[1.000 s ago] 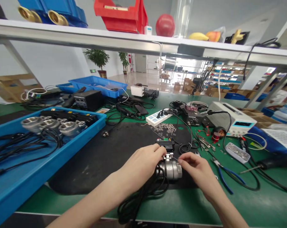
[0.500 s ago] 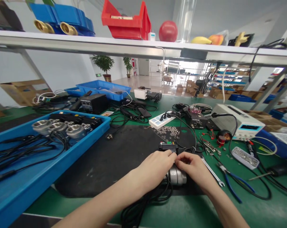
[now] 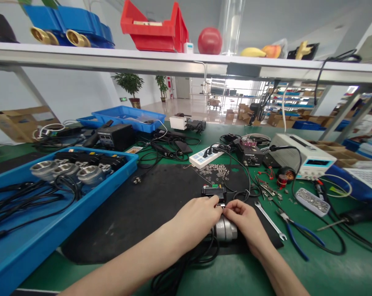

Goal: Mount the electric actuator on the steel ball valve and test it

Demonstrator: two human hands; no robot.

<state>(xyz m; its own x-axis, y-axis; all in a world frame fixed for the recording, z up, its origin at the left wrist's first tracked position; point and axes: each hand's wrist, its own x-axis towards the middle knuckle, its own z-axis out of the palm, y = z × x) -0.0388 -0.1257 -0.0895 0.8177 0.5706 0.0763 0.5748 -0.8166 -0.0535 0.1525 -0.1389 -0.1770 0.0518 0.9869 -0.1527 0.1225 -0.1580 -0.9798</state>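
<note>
While the left hand (image 3: 201, 216) bends its fingers down over the top of a silver metal valve (image 3: 226, 231), the right hand (image 3: 243, 220) meets it from the other side in the head view, its thumb and forefinger drawn together at the neck between the valve and a black housing (image 3: 213, 192). The fingertips of the two hands sit close beside each other; whether either one grips a small part there cannot be told, since the fingers hide the spot. The valve lies on the near edge of a black mat (image 3: 149, 205), with a bundle of black cable (image 3: 170, 273) beside it running toward the bench's front edge. To the right of the right hand lie an open-ended wrench (image 3: 270, 220) and blue-handled pliers (image 3: 287, 220), with a white tray of small metal parts (image 3: 312, 201) beyond them. Small metal rings (image 3: 213, 170) are scattered on the mat's far part, near a white power strip (image 3: 206, 156). At the left, a blue tray (image 3: 90, 201) holds three more valves (image 3: 90, 174) and black cables.
</note>
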